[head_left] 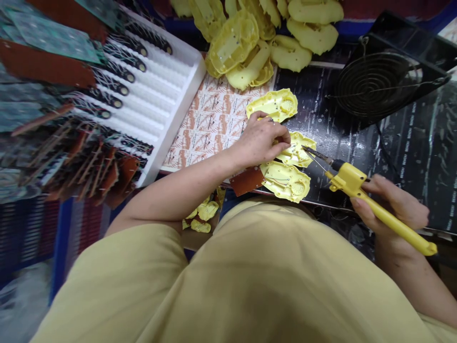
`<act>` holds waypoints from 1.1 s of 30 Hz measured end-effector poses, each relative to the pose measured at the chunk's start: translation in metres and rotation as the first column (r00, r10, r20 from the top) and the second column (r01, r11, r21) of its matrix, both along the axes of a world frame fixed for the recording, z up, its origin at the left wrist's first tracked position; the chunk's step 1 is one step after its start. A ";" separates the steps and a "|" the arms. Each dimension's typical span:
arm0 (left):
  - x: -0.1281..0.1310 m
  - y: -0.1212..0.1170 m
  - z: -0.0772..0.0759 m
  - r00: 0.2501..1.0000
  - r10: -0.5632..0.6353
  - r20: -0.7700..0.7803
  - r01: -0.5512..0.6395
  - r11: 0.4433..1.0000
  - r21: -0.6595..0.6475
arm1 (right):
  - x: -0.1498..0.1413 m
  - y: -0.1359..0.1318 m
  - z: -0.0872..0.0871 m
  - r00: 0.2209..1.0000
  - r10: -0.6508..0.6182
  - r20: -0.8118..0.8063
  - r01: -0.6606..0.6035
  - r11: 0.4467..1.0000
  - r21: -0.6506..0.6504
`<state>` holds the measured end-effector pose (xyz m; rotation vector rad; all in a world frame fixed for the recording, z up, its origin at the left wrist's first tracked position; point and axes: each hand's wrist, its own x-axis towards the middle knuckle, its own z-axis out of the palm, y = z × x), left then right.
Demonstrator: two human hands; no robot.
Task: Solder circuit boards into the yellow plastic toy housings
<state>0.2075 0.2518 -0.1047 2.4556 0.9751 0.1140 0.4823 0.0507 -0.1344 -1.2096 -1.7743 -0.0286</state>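
My right hand (pixel 396 205) is wrapped round the handle of a yellow soldering gun (pixel 352 180). Its dark tip and a thin metal feed tube point left, reaching the middle yellow plastic shell (pixel 303 151). Over that shell's left side, my left hand (pixel 264 138) pinches with thumb and fingers; what they hold is too small to make out. Another yellow shell (pixel 273 105) lies just beyond this hand. Nearer my body rests a third shell (pixel 287 182) with thin wires in it, beside a brown circuit board (pixel 247 181).
A white foam tray (pixel 171 119) on the left carries several wired round parts and circuit boards (pixel 53 38). Yellow shells (pixel 235 43) are heaped at the back. A black fan (pixel 374 85) stands at the back right on the black table covering (pixel 421 157).
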 end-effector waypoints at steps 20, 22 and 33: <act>0.010 0.000 -0.002 0.995 -0.037 -0.095 0.039 0.999 0.018 | 0.003 0.017 -0.001 0.967 0.252 0.038 -0.253 0.967 0.016; 0.010 0.002 -0.003 0.996 -0.042 -0.085 0.044 0.999 0.025 | 0.007 0.017 0.000 0.970 0.234 0.058 -0.236 0.971 0.039; 0.014 -0.002 0.008 0.989 -0.054 -0.135 0.055 0.998 0.000 | 0.005 0.019 -0.003 0.973 0.229 0.029 -0.230 0.970 0.082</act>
